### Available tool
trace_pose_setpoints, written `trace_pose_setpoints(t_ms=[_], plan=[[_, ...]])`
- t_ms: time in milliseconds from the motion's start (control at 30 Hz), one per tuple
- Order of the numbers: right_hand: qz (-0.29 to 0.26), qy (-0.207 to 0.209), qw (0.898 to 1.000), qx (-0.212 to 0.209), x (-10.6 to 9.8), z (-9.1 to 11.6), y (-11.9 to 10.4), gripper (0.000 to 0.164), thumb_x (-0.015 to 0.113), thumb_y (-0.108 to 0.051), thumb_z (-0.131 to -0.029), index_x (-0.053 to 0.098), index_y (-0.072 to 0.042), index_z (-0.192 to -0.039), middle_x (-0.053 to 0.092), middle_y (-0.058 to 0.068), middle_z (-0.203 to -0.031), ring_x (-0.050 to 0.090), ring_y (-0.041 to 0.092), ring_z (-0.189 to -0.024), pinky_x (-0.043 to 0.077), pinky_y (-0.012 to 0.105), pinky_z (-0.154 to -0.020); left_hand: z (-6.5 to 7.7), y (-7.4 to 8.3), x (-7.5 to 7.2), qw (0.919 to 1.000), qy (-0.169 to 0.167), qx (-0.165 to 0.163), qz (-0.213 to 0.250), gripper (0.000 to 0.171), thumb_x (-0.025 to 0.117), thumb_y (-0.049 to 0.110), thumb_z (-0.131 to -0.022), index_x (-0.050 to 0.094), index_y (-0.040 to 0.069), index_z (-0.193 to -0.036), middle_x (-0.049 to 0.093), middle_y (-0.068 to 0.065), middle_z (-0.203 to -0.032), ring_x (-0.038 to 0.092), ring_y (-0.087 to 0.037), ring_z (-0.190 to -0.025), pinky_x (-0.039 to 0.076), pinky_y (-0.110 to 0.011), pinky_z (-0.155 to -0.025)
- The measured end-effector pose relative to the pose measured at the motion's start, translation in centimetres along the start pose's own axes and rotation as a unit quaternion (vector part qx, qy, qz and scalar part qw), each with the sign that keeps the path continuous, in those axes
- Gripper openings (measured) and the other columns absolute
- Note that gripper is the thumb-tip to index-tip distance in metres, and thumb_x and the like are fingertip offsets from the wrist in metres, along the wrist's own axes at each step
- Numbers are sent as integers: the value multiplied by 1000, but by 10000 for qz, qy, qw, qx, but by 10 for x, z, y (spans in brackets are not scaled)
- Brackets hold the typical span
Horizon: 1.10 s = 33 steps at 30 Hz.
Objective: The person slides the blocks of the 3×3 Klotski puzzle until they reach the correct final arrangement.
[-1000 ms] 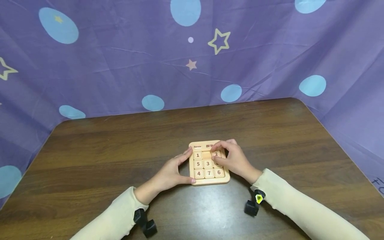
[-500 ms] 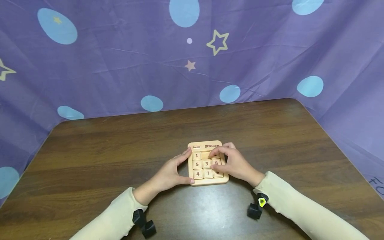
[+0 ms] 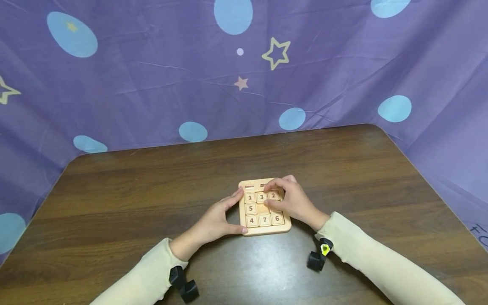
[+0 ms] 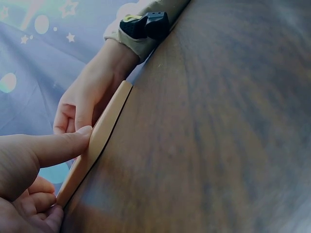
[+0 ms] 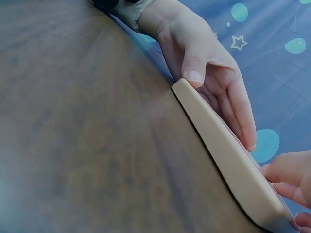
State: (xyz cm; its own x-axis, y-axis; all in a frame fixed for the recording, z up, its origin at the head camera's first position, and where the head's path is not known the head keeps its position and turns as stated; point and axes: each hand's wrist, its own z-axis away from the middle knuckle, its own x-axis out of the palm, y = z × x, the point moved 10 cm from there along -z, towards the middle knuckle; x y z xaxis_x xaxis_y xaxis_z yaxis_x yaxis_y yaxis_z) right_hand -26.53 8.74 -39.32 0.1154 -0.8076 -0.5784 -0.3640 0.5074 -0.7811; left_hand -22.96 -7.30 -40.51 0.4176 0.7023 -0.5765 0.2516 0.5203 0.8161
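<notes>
A pale wooden sliding number puzzle (image 3: 267, 231) lies flat on the table. My left hand (image 3: 211, 222) holds its left side, thumb at the near corner and fingers at the far one. Over the puzzle's right side, my right hand (image 3: 297, 203) touches the tiles with thumb and index finger apart. The 3 tile (image 3: 261, 197) sits in the top row between the 1 tile (image 3: 249, 198) and the 2 tile (image 3: 273, 195). Below it is the vacant middle square (image 3: 262, 208). My right thumb hides most of the tile right of that square. Only the puzzle's side edge (image 5: 228, 165) shows in the right wrist view.
The dark wooden table (image 3: 152, 182) has rounded far corners. Behind it hangs a purple curtain (image 3: 152, 72) with blue spots and stars. A black wrist camera (image 3: 184, 284) is strapped at the left cuff, another wrist camera (image 3: 319, 255) at the right.
The 3 tile has slid from the middle square up into the vacant top-middle square. My right fingers first moved down over the tiles, then back up. The left hand has stayed put.
</notes>
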Motion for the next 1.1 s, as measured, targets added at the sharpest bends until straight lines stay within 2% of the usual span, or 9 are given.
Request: trace_pose_setpoints(t_ms=[267, 433, 633, 867, 1100], plan=[[-4, 63, 9999, -93, -6, 1, 1, 28, 82, -13, -69, 69, -14, -95, 66, -1, -96, 47, 17, -88, 39, 32, -77, 0, 1, -1, 10000, 11, -22, 13, 96, 85, 19, -67, 32, 3, -145, 27, -6, -153, 24, -27, -140, 18, -46, -114], [52, -191, 9996, -195, -12, 13, 3, 28, 81, -15, -70, 68, -16, -95, 64, -5, -95, 51, 15, -90, 42, 35, -83, 1, 3, -1, 10000, 24, -27, 59, 96, 85, 18, -66, 32, 2, -145, 27, -6, -153, 23, -27, -141, 17, -46, -114], [241, -366, 9985, -322, -20, 27, 3, 29, 79, -9, -69, 67, -16, -94, 63, -7, -95, 53, 15, -93, 44, 34, -85, 1, 2, 0, 10000, 45, -36, 73, 97, 85, 18, -65, 32, 2, -145, 27, -6, -153, 23, -27, -141, 16, -46, -114], [455, -248, 9984, -240, -20, 30, -3, 29, 77, -3, -67, 66, -13, -93, 64, -3, -93, 55, 18, -91, 47, 38, -84, 1, 2, 0, 10000, 54, -20, 67, 97, 85, 17, -65, 32, 1, -144, 27, -7, -152, 23, -27, -140, 17, -46, -114], [306, -64, 9995, -67, -20, 31, -3, 25, 75, -1, -68, 67, -12, -89, 65, -4, -87, 55, 15, -85, 46, 33, -78, 1, 2, -1, 9999, 64, -60, 78, 97, 85, 17, -65, 32, 2, -145, 27, -6, -152, 23, -27, -140, 16, -46, -114]])
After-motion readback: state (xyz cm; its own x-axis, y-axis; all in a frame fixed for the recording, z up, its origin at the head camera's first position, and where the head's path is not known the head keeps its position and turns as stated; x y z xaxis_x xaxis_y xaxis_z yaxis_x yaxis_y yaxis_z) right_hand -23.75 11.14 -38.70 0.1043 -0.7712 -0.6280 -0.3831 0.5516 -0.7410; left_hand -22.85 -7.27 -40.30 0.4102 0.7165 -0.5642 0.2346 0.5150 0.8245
